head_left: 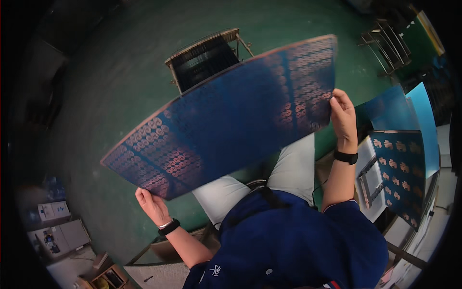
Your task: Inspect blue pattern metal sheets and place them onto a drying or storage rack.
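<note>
A large blue circuit board panel with rows of copper-coloured patterns spans the space before me, tilted with its right end farther away. My left hand grips its near edge by the left end, thumb and fingers pinching the rim. At the opposite end, my right hand pinches the right edge. Most of the fingers behind the panel are hidden. Below it show my light trousers. To my right stands another dark blue panel with copper shapes, beside plain bright blue sheets.
Beyond the panel a slatted rack stands on the green floor, partly covered by the panel. Another metal rack is at the far right. Pale boxes sit at the left, and a wooden box lies near the lower left.
</note>
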`<state>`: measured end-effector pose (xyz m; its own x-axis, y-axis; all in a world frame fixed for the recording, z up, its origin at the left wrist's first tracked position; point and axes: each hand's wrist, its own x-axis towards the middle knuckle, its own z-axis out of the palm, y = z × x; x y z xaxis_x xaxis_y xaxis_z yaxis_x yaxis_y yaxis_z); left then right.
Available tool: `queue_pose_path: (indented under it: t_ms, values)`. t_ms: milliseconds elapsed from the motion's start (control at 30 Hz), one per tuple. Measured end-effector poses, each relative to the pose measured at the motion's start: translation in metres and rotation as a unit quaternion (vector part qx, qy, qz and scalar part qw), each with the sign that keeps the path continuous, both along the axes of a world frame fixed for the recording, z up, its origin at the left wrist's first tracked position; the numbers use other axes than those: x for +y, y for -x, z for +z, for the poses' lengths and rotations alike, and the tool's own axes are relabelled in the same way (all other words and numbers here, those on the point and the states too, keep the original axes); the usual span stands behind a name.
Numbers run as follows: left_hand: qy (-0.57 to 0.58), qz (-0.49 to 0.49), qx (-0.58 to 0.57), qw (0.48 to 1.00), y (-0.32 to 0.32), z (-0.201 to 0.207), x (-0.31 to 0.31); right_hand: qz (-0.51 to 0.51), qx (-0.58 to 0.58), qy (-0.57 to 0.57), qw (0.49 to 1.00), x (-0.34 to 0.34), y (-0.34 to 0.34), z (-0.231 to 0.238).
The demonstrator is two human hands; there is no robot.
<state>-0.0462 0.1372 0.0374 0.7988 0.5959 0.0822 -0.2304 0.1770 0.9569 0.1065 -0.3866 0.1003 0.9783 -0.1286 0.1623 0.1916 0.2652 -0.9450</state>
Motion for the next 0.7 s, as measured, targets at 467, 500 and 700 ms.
queue_pose_path:
  t_ms: [467,500,700]
  values:
    - [0.013,-0.054,0.045,0.997,-0.014,0.022,-0.044,-0.029,0.142,-0.327,0.934,-0.027,-0.023,-0.04]
    - [0.035,-0.067,0.041,0.996,-0.013,0.023,-0.044,0.038,0.162,-0.355,0.92,-0.017,-0.02,-0.024]
    - [0.119,-0.086,0.023,0.989,-0.013,0.021,-0.047,0.068,0.167,-0.395,0.901,0.002,-0.018,-0.006]
